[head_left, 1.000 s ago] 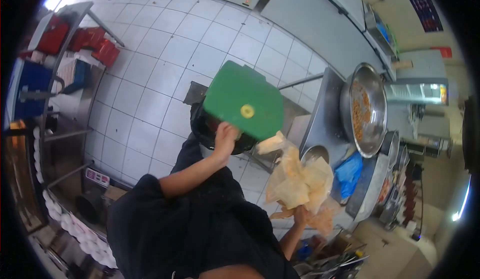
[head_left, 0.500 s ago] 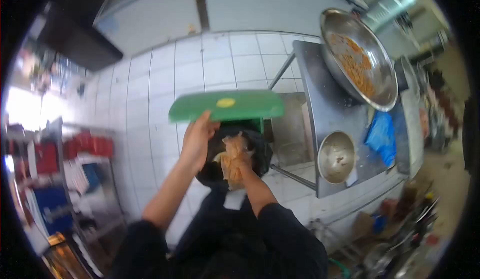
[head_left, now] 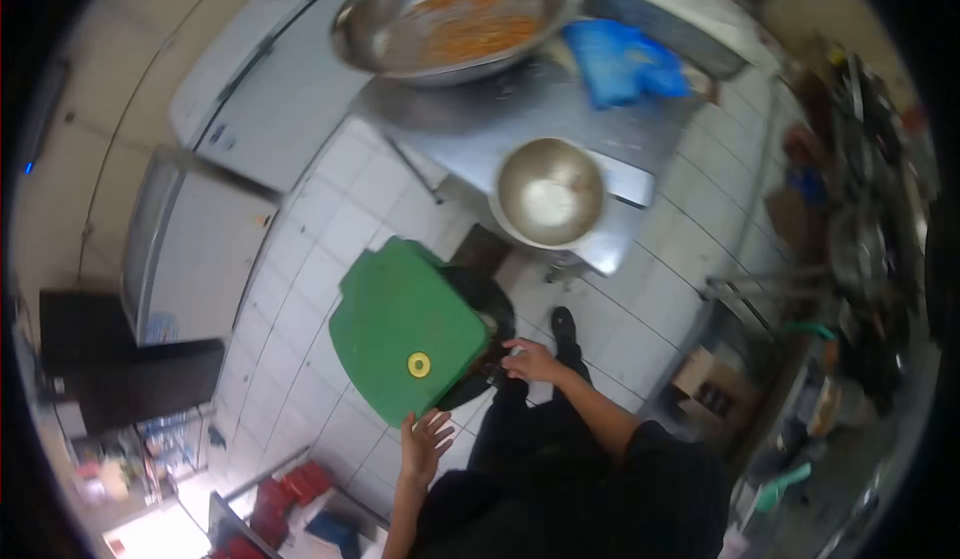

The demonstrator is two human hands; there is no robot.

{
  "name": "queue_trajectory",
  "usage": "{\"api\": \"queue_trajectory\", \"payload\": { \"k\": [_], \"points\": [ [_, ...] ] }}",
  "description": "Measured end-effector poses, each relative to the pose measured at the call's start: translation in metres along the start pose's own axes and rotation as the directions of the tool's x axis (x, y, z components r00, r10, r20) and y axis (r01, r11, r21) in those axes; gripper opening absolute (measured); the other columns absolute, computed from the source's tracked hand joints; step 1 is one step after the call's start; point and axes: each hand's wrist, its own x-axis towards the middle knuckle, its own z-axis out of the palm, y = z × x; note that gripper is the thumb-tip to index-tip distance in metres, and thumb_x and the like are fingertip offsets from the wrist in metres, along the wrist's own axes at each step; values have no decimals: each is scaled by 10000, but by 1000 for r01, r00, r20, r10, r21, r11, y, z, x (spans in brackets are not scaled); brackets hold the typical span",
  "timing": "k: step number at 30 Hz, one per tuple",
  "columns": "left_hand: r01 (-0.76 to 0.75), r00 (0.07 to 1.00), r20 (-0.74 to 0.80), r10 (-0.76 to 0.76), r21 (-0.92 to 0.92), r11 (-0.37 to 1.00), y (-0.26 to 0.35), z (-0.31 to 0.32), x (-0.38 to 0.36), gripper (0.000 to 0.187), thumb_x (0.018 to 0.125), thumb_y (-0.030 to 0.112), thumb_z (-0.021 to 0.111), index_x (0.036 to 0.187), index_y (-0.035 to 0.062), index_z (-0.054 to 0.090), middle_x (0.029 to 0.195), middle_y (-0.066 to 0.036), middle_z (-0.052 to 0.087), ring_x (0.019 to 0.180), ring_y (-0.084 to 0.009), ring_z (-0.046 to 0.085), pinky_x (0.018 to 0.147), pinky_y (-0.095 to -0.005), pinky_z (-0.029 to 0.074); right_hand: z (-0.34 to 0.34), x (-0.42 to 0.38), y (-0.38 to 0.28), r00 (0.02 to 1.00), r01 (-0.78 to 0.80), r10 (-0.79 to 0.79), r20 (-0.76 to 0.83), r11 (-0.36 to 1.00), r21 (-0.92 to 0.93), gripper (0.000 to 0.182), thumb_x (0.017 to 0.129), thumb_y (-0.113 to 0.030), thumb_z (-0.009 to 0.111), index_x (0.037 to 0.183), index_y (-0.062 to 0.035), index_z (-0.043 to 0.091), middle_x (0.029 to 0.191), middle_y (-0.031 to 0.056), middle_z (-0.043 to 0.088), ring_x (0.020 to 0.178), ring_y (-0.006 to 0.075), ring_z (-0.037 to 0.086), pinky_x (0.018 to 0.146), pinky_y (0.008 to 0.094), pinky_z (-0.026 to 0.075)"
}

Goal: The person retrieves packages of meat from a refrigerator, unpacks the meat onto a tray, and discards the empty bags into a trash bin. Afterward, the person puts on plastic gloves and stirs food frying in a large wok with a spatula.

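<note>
The green lid (head_left: 400,324) with a yellow round mark lies over most of the bin, tilted, and black bin liner (head_left: 497,304) shows along its right side. My left hand (head_left: 425,444) is at the lid's near corner, fingers spread and not wrapped round anything. By the bin's right side is my right hand (head_left: 533,362), its fingers stretched out and apart, with nothing visible in them. The inside of the bin is mostly hidden under the lid.
A steel table (head_left: 450,129) stands beyond the bin, bearing a large metal bowl (head_left: 360,34) with orange food bits, a smaller bowl (head_left: 550,194) and a blue plastic bag (head_left: 625,64). White chest freezers (head_left: 290,99) line the back. Red containers (head_left: 300,484) are at lower left.
The crumpled plastic bag has left my right hand and is out of sight. The lid has come down over the bin, and my left hand has let go. My view has turned right.
</note>
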Motion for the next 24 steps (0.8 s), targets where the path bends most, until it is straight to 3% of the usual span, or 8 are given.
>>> {"api": "queue_trajectory", "payload": {
  "k": [2,3,6,9,10,15,20,24],
  "points": [
    [3,997,70,-33,392,920,-20,3,17,713,912,602,370,1389,76,426,1337,-107,541,1052,-240,524,942,-399,376,-110,-98,52,919,-204,175,-352,978,-45,471,771,-365,744,1118,-76,611,943,142,702,903,291,667,817,406,521],
    [-50,997,81,11,505,862,-15,23,13,635,928,550,393,1350,81,467,1262,-90,573,1005,-212,531,902,-370,397,-153,-125,84,811,-238,-123,-572,825,-513,472,764,-381,750,1085,-59,622,882,122,686,793,207,668,731,325,531],
    [-263,963,236,132,703,660,9,108,8,436,960,406,446,1238,88,554,1059,-34,609,873,-140,527,783,-287,429,-247,-214,89,551,-430,-157,-819,788,-440,430,780,-404,705,1050,-76,636,925,146,692,890,293,665,820,379,510],
    [-492,871,413,267,723,485,13,195,30,273,978,278,483,1128,83,602,875,20,560,733,-75,473,650,-222,418,-286,-275,53,285,-124,-183,-941,967,-225,393,813,-339,691,1100,-77,632,948,150,693,879,269,671,800,359,511],
    [-537,843,488,227,735,413,16,224,37,338,981,323,459,1195,89,575,993,10,585,841,-101,499,739,-246,418,-299,-284,56,216,7,-222,-951,974,-225,381,823,-314,686,1118,-79,631,948,149,694,873,262,672,795,354,511],
    [-664,743,666,67,721,200,0,369,55,411,958,315,564,1235,12,557,1170,-77,618,1104,-169,549,945,-297,421,-330,-300,48,316,142,-155,-936,983,-114,440,846,-323,673,1184,-50,601,1011,155,687,933,254,660,811,345,507],
    [-657,753,656,49,746,110,-20,450,62,396,946,311,585,1224,29,574,1142,-99,632,1076,-175,568,932,-302,431,-349,-310,37,623,87,-129,-772,992,-96,513,849,-381,676,1216,-38,575,1029,156,684,959,259,654,816,341,504],
    [-677,735,667,121,728,103,-19,485,94,394,940,320,593,1213,36,585,1101,-90,645,1043,-174,583,912,-309,441,-383,-304,12,647,162,-162,-745,984,-74,531,842,-408,681,1204,-33,578,1009,155,689,939,260,662,819,342,505]
  ]
}}
